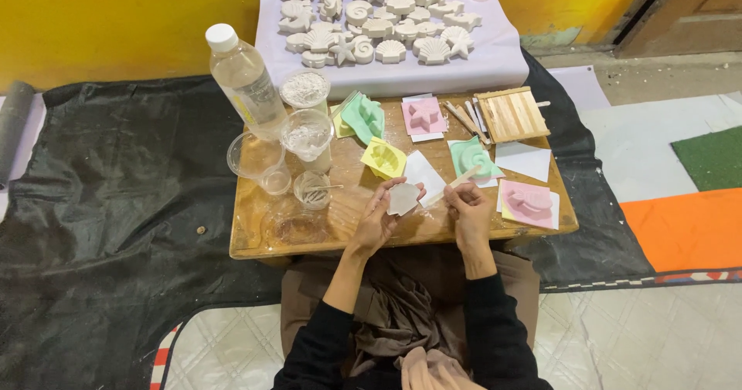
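Small white plaster cast (pixel 403 199), flat and irregular, beside a thin wooden stick (pixel 454 185), both above the table's front edge.

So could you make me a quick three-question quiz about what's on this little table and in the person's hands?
1. True or false: the left hand holds a pale plaster piece.
2. What does the right hand hold? A) a wooden stick B) a spoon C) a brush
3. Which mould lies nearest the right hand: the pink mould at the table's right edge, or the yellow mould?

Key: 1 true. 2 A. 3 the pink mould.
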